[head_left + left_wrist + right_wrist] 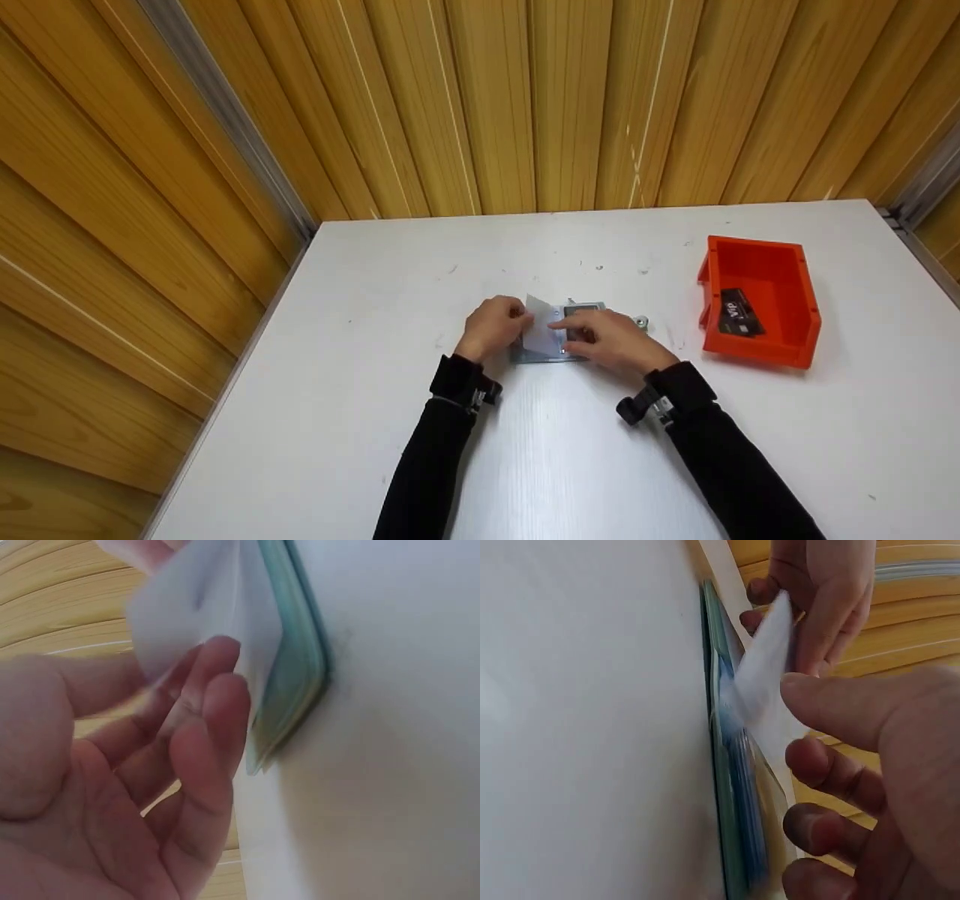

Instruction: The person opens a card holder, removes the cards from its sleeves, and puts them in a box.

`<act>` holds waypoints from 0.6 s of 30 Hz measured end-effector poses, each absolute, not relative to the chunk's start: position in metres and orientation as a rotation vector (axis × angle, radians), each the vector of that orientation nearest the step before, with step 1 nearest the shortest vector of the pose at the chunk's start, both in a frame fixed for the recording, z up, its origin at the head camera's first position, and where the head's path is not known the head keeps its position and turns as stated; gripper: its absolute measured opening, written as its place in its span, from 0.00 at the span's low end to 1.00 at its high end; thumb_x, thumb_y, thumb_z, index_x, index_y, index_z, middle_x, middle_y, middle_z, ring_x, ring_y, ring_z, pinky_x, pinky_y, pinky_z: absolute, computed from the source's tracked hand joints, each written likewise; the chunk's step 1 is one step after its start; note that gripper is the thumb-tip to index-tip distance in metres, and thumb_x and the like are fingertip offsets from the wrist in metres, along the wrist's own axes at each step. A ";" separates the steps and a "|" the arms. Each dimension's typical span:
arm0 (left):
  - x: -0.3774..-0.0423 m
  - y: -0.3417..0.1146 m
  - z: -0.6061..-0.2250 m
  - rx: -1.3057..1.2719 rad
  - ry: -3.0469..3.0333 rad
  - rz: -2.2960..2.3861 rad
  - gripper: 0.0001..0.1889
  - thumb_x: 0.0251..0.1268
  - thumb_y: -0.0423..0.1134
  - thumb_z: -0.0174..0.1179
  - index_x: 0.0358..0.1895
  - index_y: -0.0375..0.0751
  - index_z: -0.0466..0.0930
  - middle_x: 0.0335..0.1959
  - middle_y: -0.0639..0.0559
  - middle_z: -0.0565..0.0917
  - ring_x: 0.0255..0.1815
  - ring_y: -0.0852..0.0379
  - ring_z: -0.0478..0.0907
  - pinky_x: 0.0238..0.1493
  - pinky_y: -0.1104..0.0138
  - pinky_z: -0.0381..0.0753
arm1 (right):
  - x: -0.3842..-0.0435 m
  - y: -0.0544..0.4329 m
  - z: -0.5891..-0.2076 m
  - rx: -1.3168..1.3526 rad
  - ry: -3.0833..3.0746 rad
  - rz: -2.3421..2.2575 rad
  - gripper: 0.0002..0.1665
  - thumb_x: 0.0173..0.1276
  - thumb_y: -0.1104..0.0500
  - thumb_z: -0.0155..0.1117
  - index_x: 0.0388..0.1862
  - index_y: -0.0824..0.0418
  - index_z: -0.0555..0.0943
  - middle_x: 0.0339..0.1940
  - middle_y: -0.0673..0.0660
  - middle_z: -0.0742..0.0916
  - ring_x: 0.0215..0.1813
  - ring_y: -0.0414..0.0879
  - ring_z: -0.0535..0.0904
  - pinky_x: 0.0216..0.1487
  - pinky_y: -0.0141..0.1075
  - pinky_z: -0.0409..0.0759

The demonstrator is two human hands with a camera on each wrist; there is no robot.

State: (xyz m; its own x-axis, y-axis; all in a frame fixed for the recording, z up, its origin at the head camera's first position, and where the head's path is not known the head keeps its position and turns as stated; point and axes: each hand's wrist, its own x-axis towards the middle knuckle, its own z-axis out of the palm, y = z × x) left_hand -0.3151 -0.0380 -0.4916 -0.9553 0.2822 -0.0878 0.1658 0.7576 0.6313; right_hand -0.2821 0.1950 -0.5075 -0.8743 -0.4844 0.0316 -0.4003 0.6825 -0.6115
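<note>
Sheet [540, 339] pinched by fingers of left hand [492, 328], right hand [616, 341] fingers spread beside it, teal holder [298, 664] beneath.

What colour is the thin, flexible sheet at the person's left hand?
The thin, flexible sheet is whitish; it shows best, and largest, in the left wrist view.

The right hand [613, 339] is hiding part of the wallet [582, 307] from me; in the right wrist view, the white sheet [761, 667] is blurring. Small print on the black card [739, 311] is looking unreadable; both sleeves [429, 472] are running off below.
</note>
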 end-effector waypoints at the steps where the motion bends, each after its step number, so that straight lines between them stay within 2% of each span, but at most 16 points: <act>1: -0.315 -0.038 -0.492 0.346 2.795 0.956 0.10 0.74 0.44 0.63 0.40 0.43 0.88 0.29 0.55 0.84 0.28 0.61 0.75 0.33 0.68 0.71 | -0.283 0.198 -0.508 -0.683 2.785 -0.934 0.27 0.71 0.52 0.71 0.68 0.49 0.82 0.34 0.51 0.80 0.36 0.44 0.72 0.39 0.37 0.67; 4: -0.315 -0.039 -0.493 0.317 2.826 0.925 0.08 0.72 0.42 0.64 0.40 0.42 0.89 0.32 0.54 0.86 0.31 0.61 0.77 0.35 0.67 0.72 | -0.286 0.207 -0.508 -0.539 2.824 -0.882 0.36 0.68 0.47 0.75 0.73 0.51 0.78 0.39 0.56 0.83 0.41 0.48 0.74 0.43 0.42 0.71; 6: -0.315 -0.039 -0.494 0.308 2.840 0.906 0.08 0.72 0.41 0.64 0.40 0.42 0.89 0.33 0.53 0.87 0.32 0.60 0.77 0.36 0.66 0.73 | -0.288 0.214 -0.509 -0.466 2.814 -0.867 0.41 0.65 0.43 0.76 0.75 0.51 0.75 0.51 0.60 0.86 0.48 0.52 0.76 0.51 0.47 0.75; 9: -0.315 -0.040 -0.494 0.301 2.861 0.878 0.08 0.71 0.42 0.65 0.38 0.41 0.89 0.32 0.53 0.87 0.32 0.59 0.77 0.36 0.65 0.73 | -0.291 0.223 -0.511 -0.407 2.793 -0.873 0.47 0.61 0.39 0.78 0.77 0.52 0.73 0.66 0.63 0.82 0.56 0.55 0.75 0.62 0.53 0.74; 11: -0.314 -0.041 -0.494 0.291 2.875 0.859 0.08 0.70 0.42 0.65 0.37 0.42 0.88 0.31 0.53 0.86 0.32 0.58 0.77 0.36 0.65 0.72 | -0.293 0.227 -0.512 -0.378 2.776 -0.888 0.50 0.59 0.38 0.79 0.77 0.52 0.72 0.63 0.63 0.83 0.55 0.55 0.75 0.60 0.51 0.74; 14: -0.313 -0.040 -0.495 0.268 2.908 0.819 0.07 0.68 0.41 0.66 0.36 0.42 0.87 0.31 0.53 0.85 0.32 0.57 0.77 0.35 0.65 0.72 | -0.295 0.233 -0.513 -0.369 2.746 -0.921 0.53 0.56 0.39 0.81 0.78 0.53 0.72 0.48 0.60 0.84 0.47 0.52 0.74 0.47 0.43 0.73; 16: -0.313 -0.039 -0.496 0.248 2.948 0.787 0.06 0.65 0.40 0.68 0.37 0.42 0.83 0.30 0.53 0.85 0.31 0.57 0.77 0.35 0.64 0.72 | -0.296 0.236 -0.514 -0.375 2.720 -0.948 0.54 0.55 0.41 0.83 0.78 0.53 0.71 0.37 0.56 0.80 0.41 0.49 0.72 0.40 0.38 0.68; 18: -0.312 -0.035 -0.496 0.251 2.983 0.780 0.10 0.61 0.39 0.71 0.41 0.43 0.80 0.29 0.52 0.84 0.30 0.56 0.77 0.34 0.64 0.72 | -0.297 0.238 -0.515 -0.392 2.694 -0.980 0.54 0.54 0.44 0.84 0.78 0.55 0.71 0.30 0.54 0.77 0.36 0.48 0.71 0.35 0.36 0.66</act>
